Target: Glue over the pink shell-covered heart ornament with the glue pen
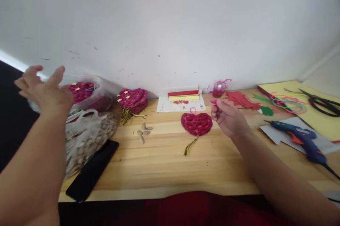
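My left hand (46,90) is raised at the far left with its fingers spread and holds nothing. Behind it is a clear plastic bag (106,90) containing magenta ornaments with small yellow stars. My right hand (225,116) is closed in a pinch, its fingertips stained pink; whatever they may hold is too small to make out. Just left of it, a magenta heart ornament (197,124) lies flat on the wooden table (159,169), with a pink loop on top and a yellow-green tassel below. Its lumpy surface looks like painted peanut shells.
A bag of peanuts (90,137), a black phone (92,171), stacked hearts (134,100) and loose peanuts (143,133) lie leftward. Paper strips (183,96) and a cup of magenta paint (219,89) stand behind. Rightward are red paper (240,99), a glue gun (300,134) and scissors (322,104).
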A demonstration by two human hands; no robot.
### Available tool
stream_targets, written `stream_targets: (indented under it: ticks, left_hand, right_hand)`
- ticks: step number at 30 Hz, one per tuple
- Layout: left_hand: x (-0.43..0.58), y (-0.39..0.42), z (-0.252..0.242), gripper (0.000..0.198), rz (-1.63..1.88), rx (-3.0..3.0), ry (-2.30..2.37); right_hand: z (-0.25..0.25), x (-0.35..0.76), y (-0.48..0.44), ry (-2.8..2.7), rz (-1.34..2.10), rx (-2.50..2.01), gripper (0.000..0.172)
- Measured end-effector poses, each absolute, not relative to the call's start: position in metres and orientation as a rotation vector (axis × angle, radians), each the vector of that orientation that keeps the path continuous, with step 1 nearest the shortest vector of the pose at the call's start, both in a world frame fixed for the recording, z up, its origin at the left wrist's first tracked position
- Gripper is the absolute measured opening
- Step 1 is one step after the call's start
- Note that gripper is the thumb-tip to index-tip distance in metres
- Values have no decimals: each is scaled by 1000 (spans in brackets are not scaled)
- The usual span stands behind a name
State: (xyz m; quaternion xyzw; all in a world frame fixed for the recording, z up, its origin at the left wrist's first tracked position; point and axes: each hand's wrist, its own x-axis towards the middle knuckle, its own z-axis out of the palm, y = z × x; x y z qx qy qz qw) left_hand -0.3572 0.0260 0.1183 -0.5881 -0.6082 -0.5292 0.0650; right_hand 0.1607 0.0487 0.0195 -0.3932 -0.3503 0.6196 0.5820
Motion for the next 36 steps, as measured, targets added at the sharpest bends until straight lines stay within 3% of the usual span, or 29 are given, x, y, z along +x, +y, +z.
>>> stream_targets:
  ticks: [2,4,8,10,11,13,16,20,28,36]
  left_hand:
    - [-306,30,109,24,-1391,-1485,-1939]
    - [-246,33,91,17,-1563,-1510,-2128]
    - [-139,33,43,37,-1579,-1869,-2291]
    - [-103,32,24,47,-1774,-2023,-2473]
    - [-91,31,18,45,-1894,-2030,-2497]
    - [-74,27,10,19,-2063,-2127,-2495]
    - [-63,18,7,58,-2199,-2019,-2808]
    - [-57,3,9,63,-2238,-1753,-3168]
    - [-47,-7,18,73,-2505,-1590,-3280]
    - [-39,1,14,40,-3179,-1291,-2968]
  right_hand:
    - [21,164,50,-809,1418,-898,42]
    - [20,168,52,-850,1393,-898,41]
    - [16,175,59,-1107,1212,-1092,37]
    - [13,180,63,-1282,1055,-1282,32]
    - [11,182,65,-1356,988,-1364,30]
    - [8,185,68,-1459,893,-1474,25]
    - [6,187,68,-1572,767,-1582,24]
    - [6,184,66,-1702,690,-1703,34]
    - [7,180,63,-1779,718,-1744,41]
    - [-9,185,73,-1704,757,-1672,47]
